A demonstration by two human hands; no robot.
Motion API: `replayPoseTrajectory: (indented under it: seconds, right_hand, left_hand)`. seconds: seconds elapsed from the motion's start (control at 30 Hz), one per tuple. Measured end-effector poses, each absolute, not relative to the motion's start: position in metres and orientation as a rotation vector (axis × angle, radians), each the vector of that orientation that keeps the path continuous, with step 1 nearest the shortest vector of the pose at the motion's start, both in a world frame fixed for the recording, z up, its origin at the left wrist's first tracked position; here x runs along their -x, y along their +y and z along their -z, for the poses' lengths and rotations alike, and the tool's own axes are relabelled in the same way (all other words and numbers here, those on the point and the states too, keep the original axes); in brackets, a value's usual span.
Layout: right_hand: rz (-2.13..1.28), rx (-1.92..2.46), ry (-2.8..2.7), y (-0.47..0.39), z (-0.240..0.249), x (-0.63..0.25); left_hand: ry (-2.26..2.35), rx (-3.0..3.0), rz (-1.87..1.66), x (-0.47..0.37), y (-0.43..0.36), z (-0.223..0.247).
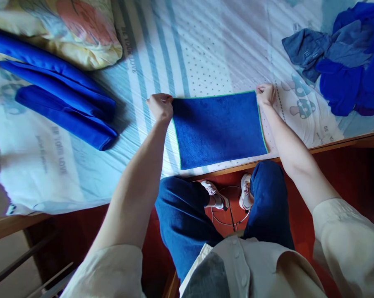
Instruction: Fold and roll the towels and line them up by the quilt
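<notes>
A blue cloth [219,130] with green edging lies spread flat on the bed sheet [205,49], close to the bed's front edge. My left hand [161,106] pinches its far left corner between closed fingers. At the far right corner, my right hand [265,95] is closed on the edge in the same way. The cloth's near edge lies free on the sheet, just short of the wooden bed frame.
Folded blue fabric [69,103] lies at the left, below a yellow patterned quilt [90,33]. A crumpled pile of blue cloths [345,62] sits at the far right. The wooden bed edge [329,145] runs before my knees, above a red floor.
</notes>
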State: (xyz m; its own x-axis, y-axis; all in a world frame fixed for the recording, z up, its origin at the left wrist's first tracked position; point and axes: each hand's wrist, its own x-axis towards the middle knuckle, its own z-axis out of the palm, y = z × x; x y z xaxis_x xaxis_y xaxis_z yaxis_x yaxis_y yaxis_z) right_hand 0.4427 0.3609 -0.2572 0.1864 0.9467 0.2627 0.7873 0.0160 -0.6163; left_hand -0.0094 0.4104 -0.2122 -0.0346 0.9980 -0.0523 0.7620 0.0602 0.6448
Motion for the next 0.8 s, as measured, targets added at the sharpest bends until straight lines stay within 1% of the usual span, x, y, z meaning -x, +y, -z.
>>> replayPoseTrajectory:
  seconds: [0.13,0.2,0.27,0.43,0.5,0.63,0.8]
  right_hand:
    - [-0.306,1.808,-1.82,0.317,0.233,-0.379]
    - [-0.387,1.74,-2.013,0.287,0.224,-0.352]
    - [-0.467,1.715,-2.129,0.26,0.22,-0.34]
    - [-0.416,1.948,-1.916,0.218,0.214,-0.349]
    - [-0.439,1.956,-1.93,0.199,0.209,-0.352]
    - [-0.547,1.951,-2.007,0.139,0.193,-0.367]
    - [-0.656,2.038,-1.846,0.071,0.175,-0.398]
  left_hand:
    - [1.653,-2.001,-0.695,-0.018,0.357,0.212]
    - [1.516,-2.098,-0.641,-0.031,0.317,0.212]
    - [1.502,-2.109,-0.568,-0.038,0.275,0.212]
    - [1.739,-1.971,-0.476,-0.04,0.191,0.207]
    - [1.767,-1.954,-0.424,-0.039,0.169,0.204]
    - [1.901,-1.857,-0.327,-0.032,0.147,0.194]
    - [1.927,-1.761,-0.141,-0.02,0.135,0.173]
